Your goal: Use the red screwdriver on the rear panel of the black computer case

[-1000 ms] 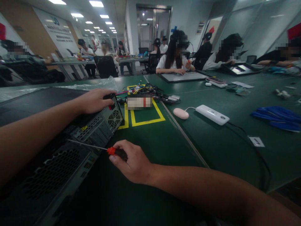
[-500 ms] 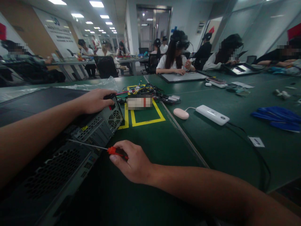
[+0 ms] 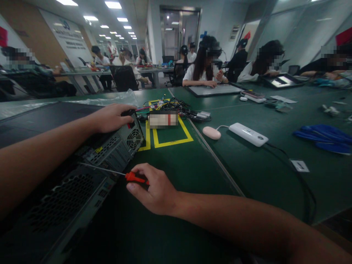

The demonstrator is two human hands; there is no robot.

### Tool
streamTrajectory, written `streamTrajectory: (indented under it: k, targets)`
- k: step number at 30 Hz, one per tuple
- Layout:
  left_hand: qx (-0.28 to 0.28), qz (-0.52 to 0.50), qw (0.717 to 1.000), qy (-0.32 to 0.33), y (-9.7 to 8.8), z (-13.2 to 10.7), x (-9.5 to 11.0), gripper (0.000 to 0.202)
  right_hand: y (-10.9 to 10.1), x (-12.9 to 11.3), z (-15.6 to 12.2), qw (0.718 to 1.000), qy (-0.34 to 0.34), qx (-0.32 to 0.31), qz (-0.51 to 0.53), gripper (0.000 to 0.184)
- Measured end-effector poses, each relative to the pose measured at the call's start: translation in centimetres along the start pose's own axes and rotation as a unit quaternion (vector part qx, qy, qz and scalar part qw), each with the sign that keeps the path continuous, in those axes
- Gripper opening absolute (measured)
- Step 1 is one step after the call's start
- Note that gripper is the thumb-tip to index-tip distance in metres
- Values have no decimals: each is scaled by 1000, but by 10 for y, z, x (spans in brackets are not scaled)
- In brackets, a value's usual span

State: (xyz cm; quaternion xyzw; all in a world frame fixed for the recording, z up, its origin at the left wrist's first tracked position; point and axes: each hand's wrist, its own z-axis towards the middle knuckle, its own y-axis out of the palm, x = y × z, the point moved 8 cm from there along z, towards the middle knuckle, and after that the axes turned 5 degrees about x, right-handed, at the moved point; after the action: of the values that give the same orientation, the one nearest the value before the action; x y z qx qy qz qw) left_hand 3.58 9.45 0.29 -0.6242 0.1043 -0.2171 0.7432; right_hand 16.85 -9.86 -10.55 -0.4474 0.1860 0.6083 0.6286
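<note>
A dark computer case [image 3: 117,153] lies at the left, its rear panel with vent holes and ports turned to the right. My left hand [image 3: 114,118] grips the upper far corner of the case, thumb bent over the edge by a round fan grille. In my right hand [image 3: 155,189] is a screwdriver [image 3: 134,177] with a red and black handle, pinched between thumb and fingers. Its long thin shaft points left to the rear panel, where the tip meets a dark spot; the contact itself is too dim to make out.
Beyond the case lie a cable bundle [image 3: 176,105] and yellow tape marks [image 3: 173,142]. To the right are a pink mouse-like item [image 3: 211,133], a white power bank [image 3: 248,134] and blue fabric [image 3: 323,137]. Clear plastic [image 3: 121,98] lies behind the case. Several people sit at tables.
The screwdriver handle has turned a little in my right hand, showing more red, and the thumb has shifted slightly. My left hand and the case have stayed in place.
</note>
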Motion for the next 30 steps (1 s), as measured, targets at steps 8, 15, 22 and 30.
streamTrajectory:
  k: [8,15,22,30]
  targets:
    - [0,-4,1000,-3,-1,0,0,75,1,2,0,1000,17,-8,-4,22]
    - [9,-20,1000,8,-1,0,1,71,1,1,0,1000,21,-16,-7,22]
    - [5,-13,1000,19,-1,-1,3,73,1,2,0,1000,24,-16,-4,22]
    - [-6,-2,1000,1,0,0,-1,78,1,2,0,1000,22,-8,0,22]
